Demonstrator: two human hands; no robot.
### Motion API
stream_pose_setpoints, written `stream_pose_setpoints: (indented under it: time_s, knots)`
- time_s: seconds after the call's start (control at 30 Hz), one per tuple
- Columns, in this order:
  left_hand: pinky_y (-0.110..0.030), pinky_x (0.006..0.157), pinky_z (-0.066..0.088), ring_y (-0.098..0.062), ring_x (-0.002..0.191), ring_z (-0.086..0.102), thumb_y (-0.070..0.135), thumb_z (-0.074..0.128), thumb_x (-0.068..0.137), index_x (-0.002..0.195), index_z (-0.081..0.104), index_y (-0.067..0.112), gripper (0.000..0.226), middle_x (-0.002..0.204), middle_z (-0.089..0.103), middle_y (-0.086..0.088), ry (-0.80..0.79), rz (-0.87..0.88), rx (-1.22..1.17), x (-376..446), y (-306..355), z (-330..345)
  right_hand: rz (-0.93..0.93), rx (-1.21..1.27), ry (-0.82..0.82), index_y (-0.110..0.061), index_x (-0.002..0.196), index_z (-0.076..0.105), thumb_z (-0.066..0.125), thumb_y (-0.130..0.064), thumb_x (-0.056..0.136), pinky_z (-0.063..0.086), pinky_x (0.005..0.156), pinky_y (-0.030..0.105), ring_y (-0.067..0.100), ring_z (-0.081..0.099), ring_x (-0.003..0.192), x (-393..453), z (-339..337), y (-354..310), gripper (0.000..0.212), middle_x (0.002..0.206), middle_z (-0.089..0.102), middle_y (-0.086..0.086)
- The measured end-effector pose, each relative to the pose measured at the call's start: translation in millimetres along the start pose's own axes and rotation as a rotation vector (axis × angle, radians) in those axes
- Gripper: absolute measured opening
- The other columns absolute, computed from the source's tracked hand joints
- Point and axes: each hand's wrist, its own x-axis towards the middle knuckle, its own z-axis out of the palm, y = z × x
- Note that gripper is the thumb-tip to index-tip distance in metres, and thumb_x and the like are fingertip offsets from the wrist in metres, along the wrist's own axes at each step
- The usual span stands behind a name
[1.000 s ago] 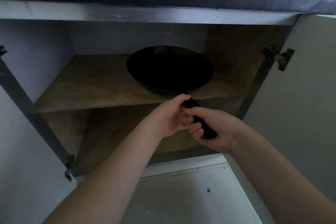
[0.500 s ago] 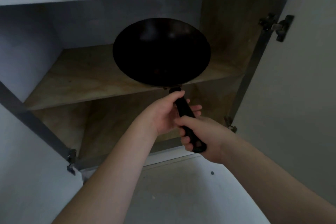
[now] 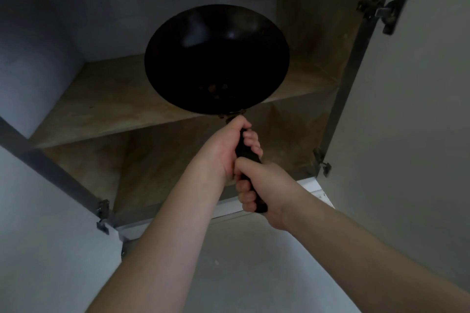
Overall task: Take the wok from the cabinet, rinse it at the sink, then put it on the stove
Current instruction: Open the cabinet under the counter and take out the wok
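We grip the black handle [image 3: 248,155] of the wok [image 3: 216,58] with both hands: the left hand [image 3: 223,150] nearer the bowl, the right hand [image 3: 264,190] just behind it. The wok is tilted, beyond our hands, in front of the cabinet shelf [image 3: 101,104].

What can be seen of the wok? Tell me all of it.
The wok is a round, deep, black bowl, metal by its dull sheen, with brownish specks near its base. A long black handle joins by a small bracket. It is tilted, its inside facing the camera, in front of the cabinet shelf. The left hand and right hand both grip the handle.
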Motion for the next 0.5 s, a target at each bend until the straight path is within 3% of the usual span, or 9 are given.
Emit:
stream_pose_setpoints:
  time_s: [0.5]
  knots:
    - [-0.014, 0.036, 0.024, -0.007, 0.028, 0.024, 0.013, 0.045, 0.085, 0.059, 0.032, 0.020, 0.029, 0.038, 0.029, 0.008, 0.318, -0.141, 0.186, -18.1, 7.3, 33.7, 0.139, 0.041, 0.110, -0.014, 0.067, 0.046, 0.054, -0.008, 0.083, 0.027, 0.039, 0.021, 0.011, 0.031, 0.036, -29.5, 8.2, -23.8, 0.018, 0.047, 0.040, -0.003]
